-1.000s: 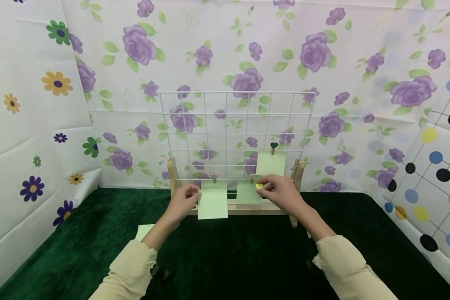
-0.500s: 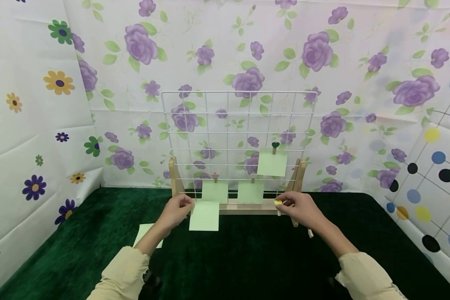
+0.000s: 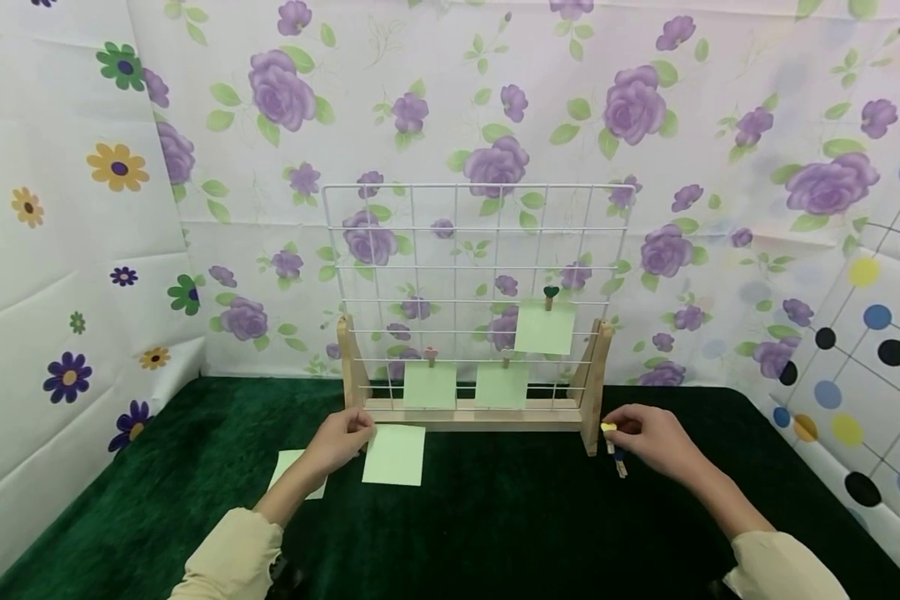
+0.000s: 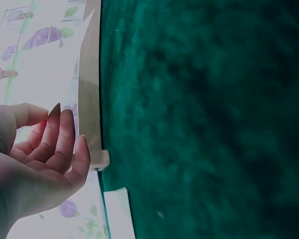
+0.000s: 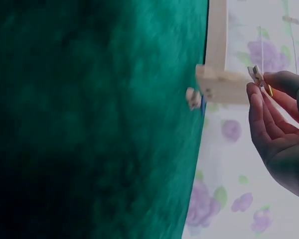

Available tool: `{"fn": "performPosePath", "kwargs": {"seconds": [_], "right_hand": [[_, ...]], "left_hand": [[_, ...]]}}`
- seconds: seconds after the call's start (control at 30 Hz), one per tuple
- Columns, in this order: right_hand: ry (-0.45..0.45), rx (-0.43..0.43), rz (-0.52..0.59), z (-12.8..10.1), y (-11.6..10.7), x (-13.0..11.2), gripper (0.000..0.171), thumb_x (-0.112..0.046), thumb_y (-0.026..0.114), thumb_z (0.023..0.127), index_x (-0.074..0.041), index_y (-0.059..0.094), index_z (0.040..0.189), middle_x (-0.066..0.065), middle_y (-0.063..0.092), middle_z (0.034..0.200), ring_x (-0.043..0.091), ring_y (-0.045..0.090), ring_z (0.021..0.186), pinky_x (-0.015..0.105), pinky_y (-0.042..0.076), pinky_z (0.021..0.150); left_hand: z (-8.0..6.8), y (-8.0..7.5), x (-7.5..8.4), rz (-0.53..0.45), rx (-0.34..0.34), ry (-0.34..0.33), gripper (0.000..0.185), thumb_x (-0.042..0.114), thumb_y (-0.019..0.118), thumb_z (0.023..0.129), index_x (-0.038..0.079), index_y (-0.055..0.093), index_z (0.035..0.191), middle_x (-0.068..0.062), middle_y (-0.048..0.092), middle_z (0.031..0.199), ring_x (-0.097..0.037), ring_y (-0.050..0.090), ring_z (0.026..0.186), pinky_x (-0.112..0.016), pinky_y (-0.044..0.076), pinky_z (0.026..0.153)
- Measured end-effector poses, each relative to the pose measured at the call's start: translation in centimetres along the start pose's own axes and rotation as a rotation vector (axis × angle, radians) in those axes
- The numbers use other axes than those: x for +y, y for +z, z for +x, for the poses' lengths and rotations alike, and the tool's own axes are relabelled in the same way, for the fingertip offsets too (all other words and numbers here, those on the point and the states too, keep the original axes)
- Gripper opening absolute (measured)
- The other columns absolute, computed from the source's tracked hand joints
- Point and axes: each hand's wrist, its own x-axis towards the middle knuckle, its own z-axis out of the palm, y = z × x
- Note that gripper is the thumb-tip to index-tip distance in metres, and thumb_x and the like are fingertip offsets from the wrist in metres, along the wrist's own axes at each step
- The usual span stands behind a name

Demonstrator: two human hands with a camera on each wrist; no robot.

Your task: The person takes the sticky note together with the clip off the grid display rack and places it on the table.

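My left hand (image 3: 360, 431) pinches the top left corner of a pale green paper note (image 3: 393, 455), low over the green cloth in front of the wire grid stand (image 3: 474, 250). In the left wrist view the note (image 4: 50, 79) rises from between the thumb and fingers (image 4: 65, 134). My right hand (image 3: 613, 430) pinches a small wooden clip with a yellow head (image 3: 608, 427) just right of the stand's right foot (image 3: 591, 433); the right wrist view shows that clip (image 5: 258, 76) at my fingertips (image 5: 253, 97). Three green notes hang clipped on the grid (image 3: 544, 327).
A second loose note (image 3: 294, 472) lies on the cloth left of my left wrist. Another clip (image 3: 619, 464) lies on the cloth under my right hand, also seen by the stand's foot (image 5: 193, 98). Flowered walls close in the back and sides.
Both hands have come down and away from the grid. The left brought the note down toward the cloth; the right carried the yellow clip right and down past the stand's right foot.
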Motion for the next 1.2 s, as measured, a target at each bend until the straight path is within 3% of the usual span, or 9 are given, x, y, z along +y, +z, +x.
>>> {"fn": "performPosePath", "kwargs": {"seconds": [0.1, 0.43, 0.6, 0.87, 1.2], "right_hand": [[0.022, -0.010, 0.008, -0.4, -0.4, 1.0, 0.017, -0.015, 0.068, 0.090, -0.004, 0.070, 0.103, 0.001, 0.067, 0.089, 0.015, 0.063, 0.079, 0.034, 0.052, 0.065], [0.102, -0.134, 0.098, -1.5, -1.1, 4.2, 0.020, -0.014, 0.066, 0.091, 0.000, 0.068, 0.105, 0.003, 0.065, 0.089, 0.018, 0.061, 0.073, 0.031, 0.053, 0.062], [0.100, -0.166, 0.140, -1.8, -1.4, 5.2, 0.022, -0.017, 0.067, 0.091, 0.001, 0.068, 0.104, 0.004, 0.065, 0.090, 0.019, 0.062, 0.076, 0.031, 0.054, 0.064], [0.167, -0.196, 0.158, -2.0, -1.4, 6.0, 0.022, -0.018, 0.067, 0.091, 0.000, 0.069, 0.103, 0.004, 0.064, 0.090, 0.019, 0.062, 0.077, 0.031, 0.054, 0.065], [0.194, -0.189, 0.145, -1.8, -1.1, 6.5, 0.019, -0.015, 0.068, 0.090, -0.001, 0.069, 0.103, 0.004, 0.064, 0.091, 0.018, 0.061, 0.077, 0.031, 0.053, 0.064]], "left_hand": [[-0.1, -0.2, -0.5, 0.027, -0.001, -0.046, 0.010, 0.009, 0.054, 0.095, 0.001, 0.060, 0.097, -0.008, 0.059, 0.087, -0.024, 0.056, 0.080, -0.036, 0.048, 0.070], [0.0, -0.4, -1.4, 0.100, 0.005, -0.091, 0.009, 0.008, 0.056, 0.093, 0.001, 0.061, 0.095, -0.007, 0.057, 0.087, -0.022, 0.051, 0.080, -0.035, 0.043, 0.067], [0.0, -0.4, -1.5, 0.135, 0.012, -0.089, 0.008, 0.007, 0.056, 0.092, 0.001, 0.061, 0.093, -0.007, 0.057, 0.085, -0.022, 0.051, 0.079, -0.035, 0.043, 0.066], [0.1, -0.5, -1.6, 0.177, 0.006, -0.061, 0.006, 0.005, 0.057, 0.093, 0.001, 0.062, 0.091, -0.006, 0.056, 0.082, -0.021, 0.050, 0.075, -0.034, 0.042, 0.063], [-0.1, -0.6, -1.6, 0.239, 0.027, -0.014, 0.008, 0.003, 0.059, 0.090, -0.002, 0.065, 0.091, -0.006, 0.060, 0.082, -0.021, 0.055, 0.075, -0.039, 0.048, 0.065]]}}
